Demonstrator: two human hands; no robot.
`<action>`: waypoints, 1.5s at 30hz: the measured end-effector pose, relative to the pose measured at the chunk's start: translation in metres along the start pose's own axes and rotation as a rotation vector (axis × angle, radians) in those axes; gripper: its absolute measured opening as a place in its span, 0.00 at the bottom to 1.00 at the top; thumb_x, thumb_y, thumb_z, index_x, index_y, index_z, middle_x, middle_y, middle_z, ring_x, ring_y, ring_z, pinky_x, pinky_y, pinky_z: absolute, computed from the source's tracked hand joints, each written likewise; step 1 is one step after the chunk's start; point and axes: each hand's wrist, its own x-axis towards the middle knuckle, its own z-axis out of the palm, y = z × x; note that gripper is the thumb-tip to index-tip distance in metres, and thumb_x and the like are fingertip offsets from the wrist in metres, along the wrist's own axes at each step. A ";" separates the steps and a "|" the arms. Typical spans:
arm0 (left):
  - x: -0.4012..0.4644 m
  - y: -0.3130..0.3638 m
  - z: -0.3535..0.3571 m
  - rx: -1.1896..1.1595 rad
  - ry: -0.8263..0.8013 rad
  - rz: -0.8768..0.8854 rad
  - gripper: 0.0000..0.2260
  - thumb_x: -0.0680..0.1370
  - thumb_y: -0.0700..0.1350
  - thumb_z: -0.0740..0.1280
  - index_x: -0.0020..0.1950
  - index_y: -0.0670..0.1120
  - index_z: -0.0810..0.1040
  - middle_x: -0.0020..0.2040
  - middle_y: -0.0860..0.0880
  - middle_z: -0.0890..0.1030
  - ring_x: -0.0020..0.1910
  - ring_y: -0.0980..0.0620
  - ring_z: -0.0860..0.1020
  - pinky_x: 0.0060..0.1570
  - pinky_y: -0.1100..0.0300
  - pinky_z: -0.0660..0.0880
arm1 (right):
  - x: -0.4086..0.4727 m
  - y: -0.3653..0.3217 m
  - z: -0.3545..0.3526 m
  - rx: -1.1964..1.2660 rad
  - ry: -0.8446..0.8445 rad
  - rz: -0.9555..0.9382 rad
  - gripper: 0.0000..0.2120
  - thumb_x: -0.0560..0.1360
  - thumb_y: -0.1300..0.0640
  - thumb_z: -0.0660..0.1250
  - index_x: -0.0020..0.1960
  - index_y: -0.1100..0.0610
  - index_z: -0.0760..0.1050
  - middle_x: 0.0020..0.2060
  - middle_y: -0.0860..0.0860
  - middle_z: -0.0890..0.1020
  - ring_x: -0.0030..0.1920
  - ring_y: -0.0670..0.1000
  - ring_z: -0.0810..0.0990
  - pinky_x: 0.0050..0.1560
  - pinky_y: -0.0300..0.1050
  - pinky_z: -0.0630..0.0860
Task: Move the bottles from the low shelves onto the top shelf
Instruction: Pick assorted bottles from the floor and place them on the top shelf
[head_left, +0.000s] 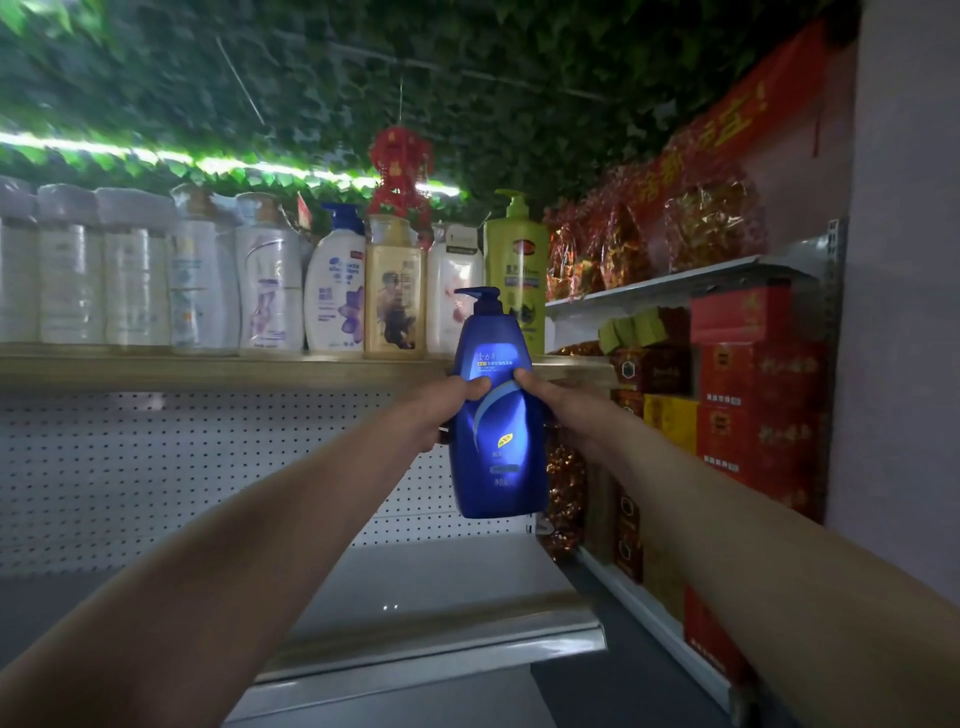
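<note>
**Blue bottle raised toward the top shelf**

Both forearms reach up from the near edge, and between them I have the blue bottle (496, 415) clamped from either side: left hand (441, 402) on its left flank, right hand (553, 402) on its right, thumbs pressed on the front label. Two hands make sense to me, since the bottle looks large and full and the pump head must stay upright on the way up. It hangs in the air in front of the top shelf (208, 366), its base well below the shelf edge, so I judge it needs more lift before it goes on. Below, a low shelf (431, 613) sits near me. Further off, the top shelf carries a row of bottles; the green bottle (517, 275) stands directly behind mine, so free room looks tight. Red boxes (753, 374) fill the right-hand shelving.
</note>
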 end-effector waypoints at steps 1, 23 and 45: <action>0.004 0.004 0.005 -0.001 0.007 0.005 0.12 0.80 0.49 0.69 0.61 0.46 0.77 0.50 0.48 0.82 0.45 0.49 0.79 0.48 0.55 0.74 | 0.002 -0.002 -0.008 -0.030 -0.027 0.014 0.24 0.72 0.40 0.76 0.61 0.54 0.82 0.54 0.48 0.87 0.55 0.51 0.85 0.57 0.49 0.80; 0.066 0.085 0.083 -0.190 0.082 0.252 0.12 0.76 0.43 0.74 0.57 0.40 0.80 0.50 0.42 0.85 0.34 0.52 0.81 0.27 0.64 0.78 | 0.053 -0.024 -0.110 0.120 -0.042 0.090 0.22 0.72 0.47 0.77 0.62 0.56 0.81 0.52 0.51 0.86 0.53 0.52 0.83 0.53 0.51 0.82; 0.113 0.072 0.117 0.069 0.346 0.372 0.31 0.68 0.38 0.80 0.69 0.46 0.76 0.53 0.47 0.82 0.53 0.44 0.82 0.58 0.50 0.79 | 0.119 -0.043 -0.137 0.157 0.021 0.073 0.23 0.73 0.48 0.77 0.64 0.55 0.79 0.52 0.49 0.85 0.56 0.50 0.81 0.51 0.46 0.76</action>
